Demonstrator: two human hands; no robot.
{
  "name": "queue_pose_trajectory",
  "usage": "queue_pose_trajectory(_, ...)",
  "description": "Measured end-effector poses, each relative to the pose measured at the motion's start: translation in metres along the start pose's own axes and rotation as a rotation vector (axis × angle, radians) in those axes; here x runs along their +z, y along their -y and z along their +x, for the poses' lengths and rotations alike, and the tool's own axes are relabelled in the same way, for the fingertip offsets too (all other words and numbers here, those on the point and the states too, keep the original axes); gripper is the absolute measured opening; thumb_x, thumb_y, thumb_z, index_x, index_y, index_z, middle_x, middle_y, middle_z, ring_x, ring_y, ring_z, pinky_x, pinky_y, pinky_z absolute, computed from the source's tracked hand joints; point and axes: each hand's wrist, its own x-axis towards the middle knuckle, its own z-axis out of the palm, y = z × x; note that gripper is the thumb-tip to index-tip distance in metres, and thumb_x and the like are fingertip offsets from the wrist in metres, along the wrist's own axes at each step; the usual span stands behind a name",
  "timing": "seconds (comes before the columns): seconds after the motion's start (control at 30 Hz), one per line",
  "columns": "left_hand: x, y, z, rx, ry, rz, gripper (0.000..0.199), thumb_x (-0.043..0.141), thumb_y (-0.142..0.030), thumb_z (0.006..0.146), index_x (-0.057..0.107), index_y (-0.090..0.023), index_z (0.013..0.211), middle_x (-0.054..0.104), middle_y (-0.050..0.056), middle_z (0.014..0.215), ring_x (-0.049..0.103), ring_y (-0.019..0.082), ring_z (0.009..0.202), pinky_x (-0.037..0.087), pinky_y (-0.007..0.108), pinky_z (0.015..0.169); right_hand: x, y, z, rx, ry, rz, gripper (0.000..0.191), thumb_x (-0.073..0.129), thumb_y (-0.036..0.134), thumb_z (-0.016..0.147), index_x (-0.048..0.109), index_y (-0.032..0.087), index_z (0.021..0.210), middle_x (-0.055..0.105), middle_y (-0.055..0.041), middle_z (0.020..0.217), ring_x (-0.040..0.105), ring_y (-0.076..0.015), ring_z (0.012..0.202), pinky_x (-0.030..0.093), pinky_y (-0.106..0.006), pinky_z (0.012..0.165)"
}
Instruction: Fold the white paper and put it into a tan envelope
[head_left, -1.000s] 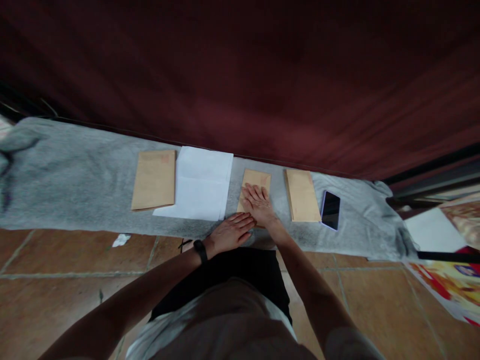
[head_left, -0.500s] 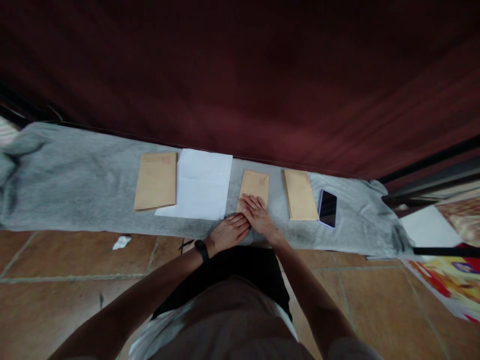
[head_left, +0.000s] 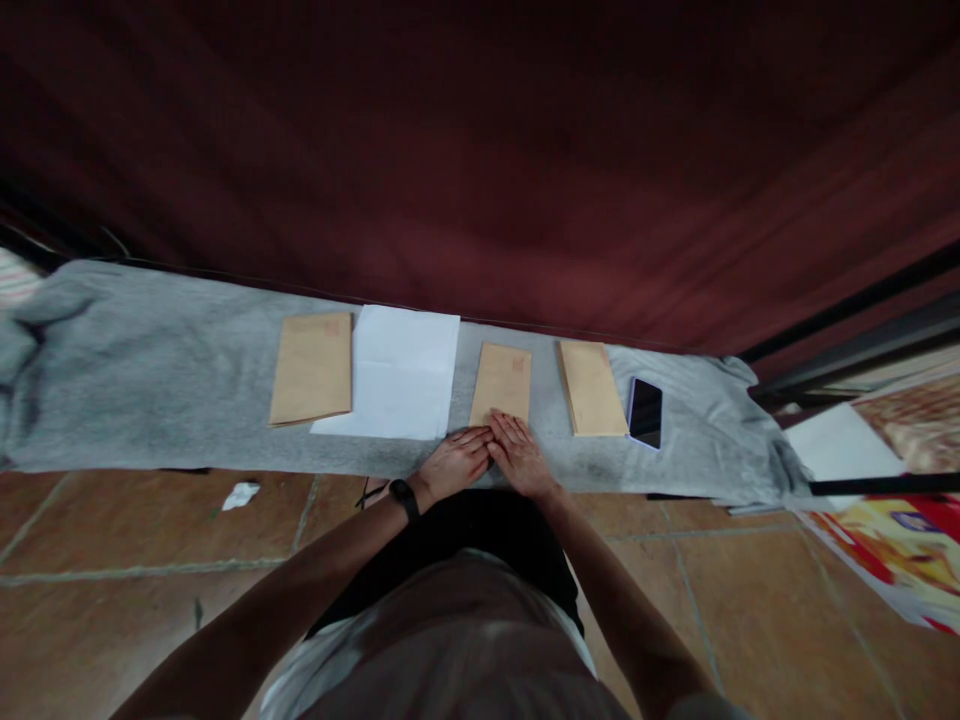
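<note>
A brown paper envelope with a small reddish print lies flat in front of me on the grey cloth. My right hand rests flat on its near end, fingers stretched out. Beside it, my left hand, with a black band on the wrist, lies flat with its fingertips at the envelope's near left corner. The fingertips of both hands meet or nearly meet. White paper sheets lie to the left, partly beneath or against a stack of brown envelopes. More brown envelopes lie to the right.
A phone with a pale purple edge lies right of the envelopes. Grey cloth covers the long narrow surface. Behind it rises a dark red panel. On the tiled floor are a white scrap and a colourful printed package.
My right hand has slid down the envelope toward me, uncovering more of it. My left hand stays almost in place. The view has shifted slightly.
</note>
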Motion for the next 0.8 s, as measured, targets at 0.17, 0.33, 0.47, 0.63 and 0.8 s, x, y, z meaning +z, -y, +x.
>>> queue_pose_trajectory(0.17, 0.0, 0.001, -0.001, -0.036, -0.026, -0.038, 0.034, 0.048, -0.022, 0.1, 0.061, -0.016, 0.13, 0.068, 0.011, 0.132, 0.059, 0.021, 0.129, 0.05, 0.039, 0.11, 0.003, 0.002, -0.015, 0.02, -0.047, -0.014, 0.054, 0.036, 0.039, 0.107, 0.039, 0.016, 0.155, 0.04, -0.0094, 0.16, 0.036, -0.022, 0.149, 0.029, -0.045, 0.126)
queue_pose_trajectory(0.33, 0.001, 0.001, -0.002, -0.07, -0.052, -0.034, 0.033, 0.045, -0.018, 0.1, 0.062, -0.017, 0.128, 0.068, 0.011, 0.13, 0.061, 0.021, 0.126, 0.05, 0.04, 0.109, 0.008, -0.002, -0.029, 0.058, -0.164, 0.09, 0.044, 0.04, 0.032, 0.106, 0.055, 0.018, 0.145, 0.057, -0.0101, 0.148, 0.051, -0.0221, 0.14, 0.039, -0.044, 0.12)
queue_pose_trajectory(0.47, 0.001, 0.0, -0.001, -0.11, -0.033, -0.046, 0.03, 0.047, -0.013, 0.097, 0.062, -0.017, 0.123, 0.069, 0.01, 0.128, 0.062, 0.02, 0.125, 0.052, 0.038, 0.107, 0.009, -0.006, -0.029, 0.084, -0.304, 0.229, 0.034, 0.046, 0.027, 0.104, 0.068, 0.024, 0.129, 0.069, -0.0072, 0.132, 0.061, -0.0211, 0.127, 0.048, -0.042, 0.111)
queue_pose_trajectory(0.63, -0.001, -0.003, 0.004, -0.17, 0.0, -0.032, 0.029, 0.05, -0.01, 0.096, 0.062, -0.016, 0.121, 0.069, 0.009, 0.126, 0.063, 0.021, 0.121, 0.052, 0.038, 0.105, 0.009, -0.006, -0.023, 0.159, -0.355, 0.258, 0.025, 0.05, 0.025, 0.102, 0.073, 0.023, 0.114, 0.074, -0.0068, 0.12, 0.066, -0.0215, 0.114, 0.05, -0.041, 0.102)
queue_pose_trajectory(0.8, -0.005, -0.009, 0.009, -0.208, 0.072, 0.018, 0.038, 0.051, -0.008, 0.094, 0.058, -0.017, 0.13, 0.067, 0.009, 0.131, 0.063, 0.022, 0.121, 0.052, 0.036, 0.102, 0.009, -0.002, -0.019, 0.203, -0.39, 0.223, 0.023, 0.05, 0.023, 0.102, 0.072, 0.021, 0.104, 0.074, -0.0078, 0.116, 0.067, -0.0217, 0.109, 0.05, -0.04, 0.097)
